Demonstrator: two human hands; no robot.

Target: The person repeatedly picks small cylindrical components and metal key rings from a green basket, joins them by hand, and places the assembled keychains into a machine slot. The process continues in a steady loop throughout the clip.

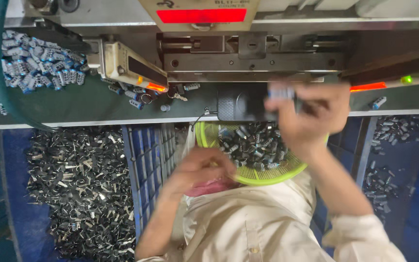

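Left hand (197, 170): curled loosely nr body, by the near-left rim of the yellow-green basket (267, 178); whether anything is gripped can't be told, blurred.
Basket: kept in the lap below the surface's front edge, full of small dark capacitors (253, 143), prob. so parts are within reach.
Right hand (311, 114): raised over the surface's front edge, fingers closed on a small blue-grey capacitor (281, 92), held up toward the machine (253, 60).
Surface (88, 104): blue capacitors are heaped at its far-left corner (35, 65).
Crate, left (81, 189): dark clipped parts are piled in it.
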